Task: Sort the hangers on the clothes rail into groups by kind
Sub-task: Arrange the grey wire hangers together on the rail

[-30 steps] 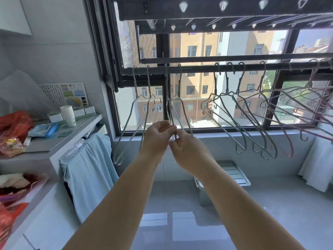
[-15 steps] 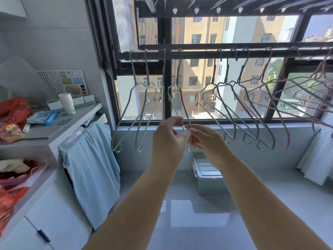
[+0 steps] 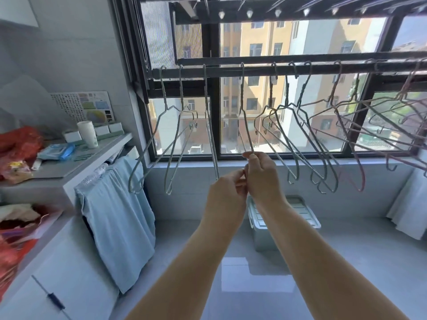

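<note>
A dark clothes rail (image 3: 254,71) runs across the window. Two silver wire hangers (image 3: 166,107) hang at its left end, with a third (image 3: 209,125) seen edge-on beside them. My right hand (image 3: 263,179) pinches the lower end of another silver hanger (image 3: 245,125), which hangs by its hook. My left hand (image 3: 227,195) is curled just below and left, its fingertips meeting the right hand at that hanger's bottom. Right of it hang several grey-green wire hangers (image 3: 300,125). Pink and red hangers (image 3: 364,179) crowd the rail's right end.
A counter (image 3: 92,158) at the left carries a white cup (image 3: 87,133), packets and red bags. A light blue cloth (image 3: 120,215) hangs off its edge. A lidded plastic box (image 3: 300,211) stands on the floor under the window. White fabric (image 3: 409,204) hangs at the right.
Both hands have stayed together on the hanger's lower end and shifted a little to the right. Its hook now sits slightly further from the left group.
</note>
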